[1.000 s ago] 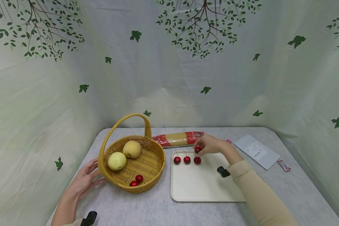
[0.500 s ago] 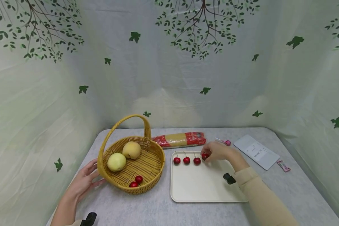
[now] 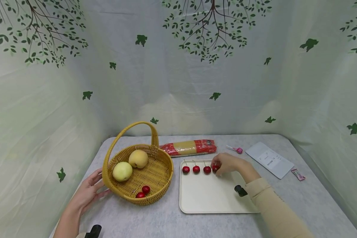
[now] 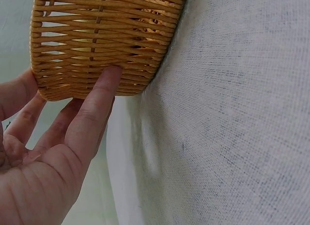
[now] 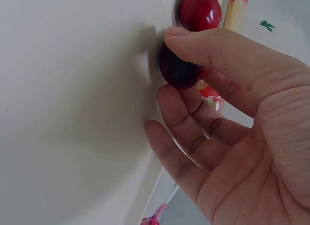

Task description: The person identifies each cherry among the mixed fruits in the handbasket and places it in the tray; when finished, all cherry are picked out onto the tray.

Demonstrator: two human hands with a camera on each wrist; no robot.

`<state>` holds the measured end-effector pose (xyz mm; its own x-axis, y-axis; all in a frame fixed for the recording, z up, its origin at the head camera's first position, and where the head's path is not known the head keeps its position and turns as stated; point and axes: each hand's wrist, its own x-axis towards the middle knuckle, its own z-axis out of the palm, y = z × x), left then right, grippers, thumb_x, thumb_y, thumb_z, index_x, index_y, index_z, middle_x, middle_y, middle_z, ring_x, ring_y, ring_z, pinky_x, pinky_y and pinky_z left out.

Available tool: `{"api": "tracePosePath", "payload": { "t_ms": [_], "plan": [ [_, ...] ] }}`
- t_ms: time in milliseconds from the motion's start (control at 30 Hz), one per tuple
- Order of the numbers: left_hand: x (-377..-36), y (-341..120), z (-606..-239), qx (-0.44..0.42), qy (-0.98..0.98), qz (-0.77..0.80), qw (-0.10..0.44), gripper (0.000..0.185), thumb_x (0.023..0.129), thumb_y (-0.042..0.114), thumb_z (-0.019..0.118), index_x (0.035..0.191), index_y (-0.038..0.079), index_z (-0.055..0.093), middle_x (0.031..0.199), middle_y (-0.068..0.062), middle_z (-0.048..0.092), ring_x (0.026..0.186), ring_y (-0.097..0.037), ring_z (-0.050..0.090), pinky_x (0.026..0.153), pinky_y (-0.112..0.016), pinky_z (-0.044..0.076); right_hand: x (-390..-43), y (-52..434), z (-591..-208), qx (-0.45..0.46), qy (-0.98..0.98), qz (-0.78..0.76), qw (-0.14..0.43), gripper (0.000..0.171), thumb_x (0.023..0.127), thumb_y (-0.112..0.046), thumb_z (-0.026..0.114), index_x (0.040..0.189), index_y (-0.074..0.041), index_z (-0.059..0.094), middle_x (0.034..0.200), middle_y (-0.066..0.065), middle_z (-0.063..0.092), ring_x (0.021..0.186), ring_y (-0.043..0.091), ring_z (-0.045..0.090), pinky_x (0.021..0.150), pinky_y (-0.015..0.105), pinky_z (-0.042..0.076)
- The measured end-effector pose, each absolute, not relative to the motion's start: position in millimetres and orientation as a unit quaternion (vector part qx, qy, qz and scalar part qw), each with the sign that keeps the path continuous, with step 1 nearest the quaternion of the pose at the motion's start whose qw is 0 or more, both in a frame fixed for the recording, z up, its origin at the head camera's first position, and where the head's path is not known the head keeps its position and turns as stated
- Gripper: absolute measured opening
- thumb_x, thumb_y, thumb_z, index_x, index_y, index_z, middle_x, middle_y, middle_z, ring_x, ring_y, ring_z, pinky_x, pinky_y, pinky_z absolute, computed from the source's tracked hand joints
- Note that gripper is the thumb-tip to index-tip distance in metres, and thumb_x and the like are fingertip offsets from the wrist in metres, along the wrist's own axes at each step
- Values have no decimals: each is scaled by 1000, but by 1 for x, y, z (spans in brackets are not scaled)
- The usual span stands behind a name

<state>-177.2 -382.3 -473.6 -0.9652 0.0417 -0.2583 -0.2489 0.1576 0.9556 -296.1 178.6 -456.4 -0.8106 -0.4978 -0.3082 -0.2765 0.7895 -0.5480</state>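
My right hand (image 3: 229, 164) pinches a dark red cherry (image 5: 177, 69) between thumb and fingers, low over the upper part of a white tray (image 3: 214, 198). To its left, three stemmed cherries stand in a row, the closest being this cherry (image 3: 207, 170). At the left, my left hand (image 3: 89, 190) touches the side of a yellow wicker basket (image 3: 157, 170); its fingertips press the woven wall in the left wrist view, fingers fairly straight. Inside the basket lie a pale green round fruit (image 3: 122, 171), a yellowish round fruit (image 3: 138, 159) and two cherries (image 3: 143, 191).
Behind the tray lies a red and gold packet (image 3: 187, 147). A pink lollipop (image 3: 239, 150), a grey-white envelope-like sheet with a label (image 3: 269, 160) and a small pink wrapped sweet (image 3: 298, 174) lie to the right. The basket's tall handle (image 3: 114, 145) arches over it.
My right hand has carried the cherry from behind the third one in the row rightward and down to the row's right end. My left hand has stayed at the basket.
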Motion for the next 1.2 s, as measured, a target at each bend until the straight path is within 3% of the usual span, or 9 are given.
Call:
{"api": "tracePosePath", "payload": {
  "t_ms": [167,400,733,967,1200],
  "plan": [
    [-178,-383,-474,-63,756,642,114,71,113,24,57,171,11,17,176,-24,13,114,10,61,99,-39,64,-297,179,-458,-206,922,-240,224,27,87,-5,87,110,-13,76,95,0,69,88,17,60,80,31,55],
    [-177,-382,-472,-69,760,637,110,71,113,25,58,170,11,19,175,-22,18,114,9,61,100,-40,64,-298,180,-457,-216,919,-239,227,35,85,-6,89,115,-16,75,99,2,69,91,18,61,83,35,57],
    [-177,-382,-472,-63,759,638,113,71,113,25,57,170,9,17,175,-23,18,114,9,61,99,-39,64,-305,183,-441,-213,925,-225,222,51,83,-15,94,129,-18,72,115,12,67,94,21,60,79,34,54],
    [-177,-382,-472,-64,761,636,110,71,113,26,58,170,10,20,172,-22,21,115,9,61,99,-38,64,-310,174,-418,-224,916,-247,225,71,87,-21,91,150,-13,59,133,19,65,114,29,63,94,47,59],
    [-177,-382,-472,-64,761,637,108,69,112,27,60,169,12,24,171,-19,24,116,8,61,99,-39,64,-310,146,-402,-241,912,-253,213,67,89,-21,90,148,-11,60,143,16,65,122,33,64,104,50,59]
  ]
}}
